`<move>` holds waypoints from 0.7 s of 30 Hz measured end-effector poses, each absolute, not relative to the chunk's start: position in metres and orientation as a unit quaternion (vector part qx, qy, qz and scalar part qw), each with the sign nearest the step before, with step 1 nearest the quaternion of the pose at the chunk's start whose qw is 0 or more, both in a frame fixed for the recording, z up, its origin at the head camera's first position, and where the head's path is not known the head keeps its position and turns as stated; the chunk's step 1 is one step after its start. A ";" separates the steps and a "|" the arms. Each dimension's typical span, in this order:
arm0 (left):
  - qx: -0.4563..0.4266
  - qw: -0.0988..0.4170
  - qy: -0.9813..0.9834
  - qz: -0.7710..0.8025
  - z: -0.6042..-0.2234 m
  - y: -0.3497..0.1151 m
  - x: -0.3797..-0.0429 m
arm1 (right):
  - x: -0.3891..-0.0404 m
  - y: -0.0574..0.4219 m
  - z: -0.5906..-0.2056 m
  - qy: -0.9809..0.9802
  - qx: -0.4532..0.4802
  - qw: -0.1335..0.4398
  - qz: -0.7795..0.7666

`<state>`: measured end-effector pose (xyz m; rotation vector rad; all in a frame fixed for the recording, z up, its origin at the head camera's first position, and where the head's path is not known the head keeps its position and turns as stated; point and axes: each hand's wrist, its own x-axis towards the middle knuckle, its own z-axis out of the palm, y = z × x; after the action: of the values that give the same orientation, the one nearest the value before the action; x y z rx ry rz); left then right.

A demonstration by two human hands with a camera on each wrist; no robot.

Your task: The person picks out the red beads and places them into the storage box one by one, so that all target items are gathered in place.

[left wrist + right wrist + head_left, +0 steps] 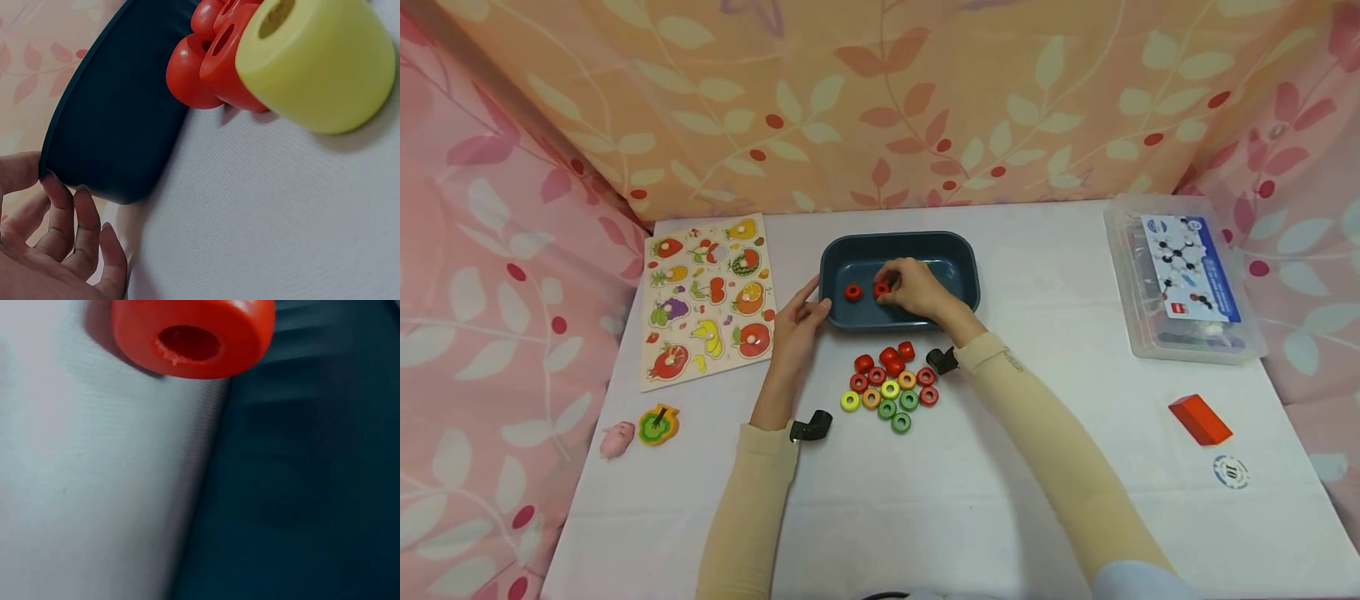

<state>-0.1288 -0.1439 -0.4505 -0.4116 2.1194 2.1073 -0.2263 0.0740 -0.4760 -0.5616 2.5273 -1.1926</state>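
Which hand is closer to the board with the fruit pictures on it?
The left. The left hand is just right of the fruit board, at the left end of the dark blue tray; the right hand is farther away, over the tray.

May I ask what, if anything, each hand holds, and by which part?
The right hand pinches a red bead by its side; the left hand holds the tray by its left rim.

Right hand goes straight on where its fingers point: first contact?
Likely the loose red bead in the tray, just left of the pinched red bead; height is unclear, so the right hand might pass over it.
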 end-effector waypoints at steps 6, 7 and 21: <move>-0.136 0.059 0.704 0.694 -0.449 -0.143 -0.129 | -0.230 0.066 -0.477 0.880 -0.205 0.129 -0.409; -0.136 0.058 0.705 0.694 -0.449 -0.143 -0.129 | -0.230 0.065 -0.477 0.880 -0.207 0.126 -0.408; -0.140 0.059 0.705 0.693 -0.450 -0.144 -0.128 | -0.208 0.080 -0.463 0.863 -0.184 0.126 -0.452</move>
<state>-0.1284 -0.1436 -0.4500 -0.4231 2.1355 2.0983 -0.2075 0.0804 -0.4625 -0.5362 2.5145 -1.3174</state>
